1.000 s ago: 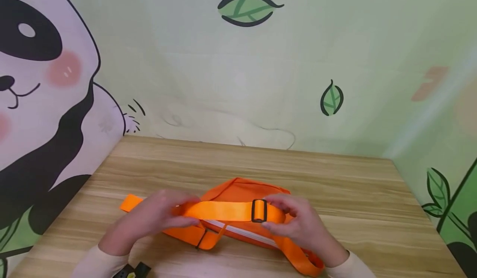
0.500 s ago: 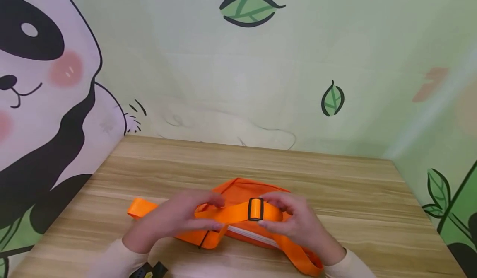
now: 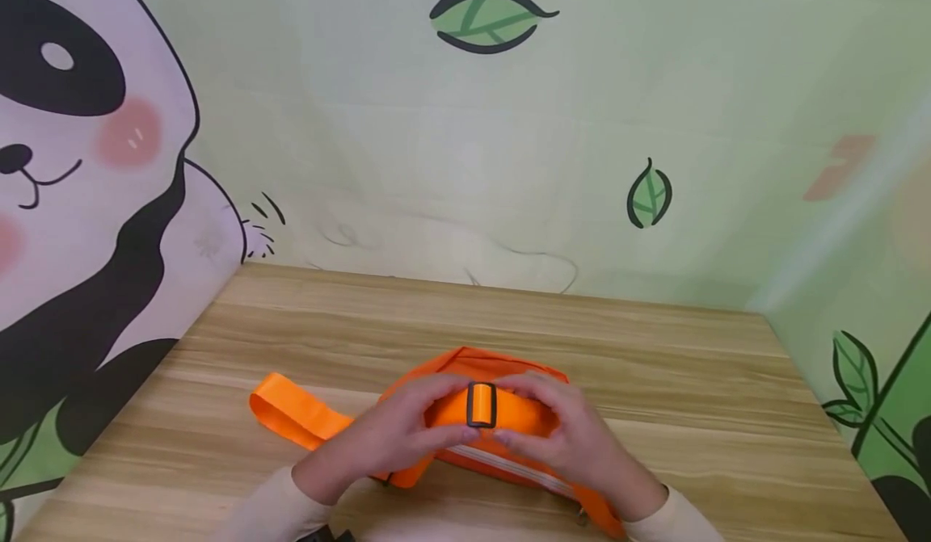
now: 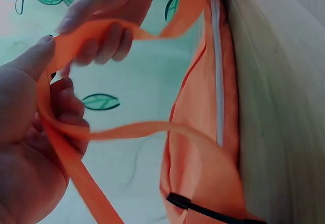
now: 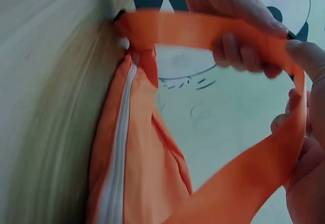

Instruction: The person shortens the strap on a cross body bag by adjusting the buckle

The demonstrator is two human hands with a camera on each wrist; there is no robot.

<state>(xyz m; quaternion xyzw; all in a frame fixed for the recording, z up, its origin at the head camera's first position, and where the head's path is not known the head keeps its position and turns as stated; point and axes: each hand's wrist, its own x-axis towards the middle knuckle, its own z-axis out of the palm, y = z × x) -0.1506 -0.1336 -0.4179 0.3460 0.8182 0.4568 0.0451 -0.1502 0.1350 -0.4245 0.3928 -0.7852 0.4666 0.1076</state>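
An orange bag [image 3: 473, 360] with a white zipper [image 3: 509, 468] lies on the table, its orange strap [image 3: 524, 414] raised in front of it. Around the strap sits a black slider buckle [image 3: 471, 405], between the two hands. My left hand [image 3: 385, 437] pinches the strap just left of this slider, thumb below and fingers above in the head view. On the other side my right hand [image 3: 582, 437] grips the strap close to the slider. A second black buckle [image 4: 203, 209] shows near the bag's end in the left wrist view.
A loose strap loop [image 3: 291, 409] sticks out left of the left forearm. The wooden table [image 3: 655, 348] meets a printed wall cloth [image 3: 349, 122] at the back. A dark object [image 3: 323, 534] is cut off at the bottom edge.
My left hand has moved right along the strap, up to the slider. The slider has shifted a little left, with my right hand beside it. More of the left strap loop shows.
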